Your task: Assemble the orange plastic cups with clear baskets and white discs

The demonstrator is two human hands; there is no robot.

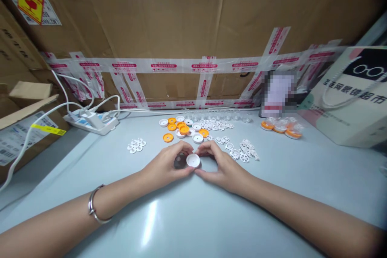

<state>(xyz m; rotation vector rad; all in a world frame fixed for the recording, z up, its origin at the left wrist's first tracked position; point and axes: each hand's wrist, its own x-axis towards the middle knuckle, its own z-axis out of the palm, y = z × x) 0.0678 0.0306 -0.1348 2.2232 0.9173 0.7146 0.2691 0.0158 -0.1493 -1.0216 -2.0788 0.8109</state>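
Between my two hands, just above or on the table, is a small round white plastic cap (193, 161) with a raised rim. My left hand (169, 162) curves round its left side, thumb and fingertips on the edge. From the other side my right hand (222, 167) grips it the same way. Just behind lie several white rimmed discs (198, 138) and orange rimmed discs (168, 137) with centre holes, some stacked. White spoked wheel-like pieces (244, 157) spread beyond my right hand. A cluster of small white round pieces (136, 145) sits left of my left hand.
Clear round pieces (232, 116) line the back of the table (187, 217). Orange-and-white assembled pieces (279, 127) lie at right, before a blurred upright phone-like object (278, 92) and a paper bag (347, 105). A power strip (93, 121) with cables stands left; a large taped carton (169, 16) walls the back.
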